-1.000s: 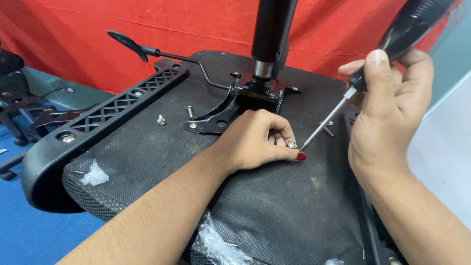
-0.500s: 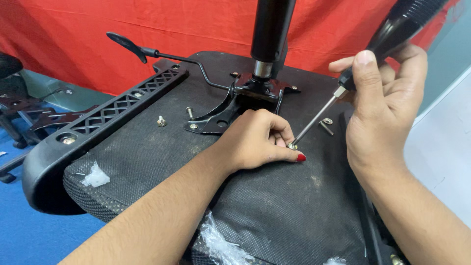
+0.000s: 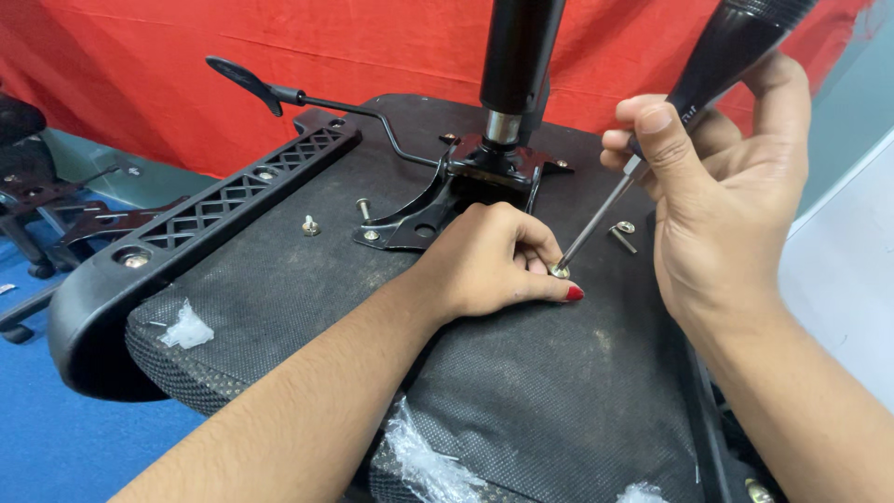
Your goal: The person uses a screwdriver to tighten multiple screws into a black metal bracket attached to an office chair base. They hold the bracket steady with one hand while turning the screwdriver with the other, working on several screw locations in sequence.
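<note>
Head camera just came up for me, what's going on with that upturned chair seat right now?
A person is working on the underside of an office chair seat. The left hand rests on the fabric, fingers steadying a screw. The right hand grips a black-handled screwdriver, its tip set on that screw's head. Loose bolts lie beside it; more stand near the metal mounting plate at the base of the gas cylinder. A black armrest is on the left.

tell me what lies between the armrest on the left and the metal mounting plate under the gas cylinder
In the head view, two loose bolts stand on the seat underside between the armrest and the mounting plate; the rest is bare black fabric.
</note>
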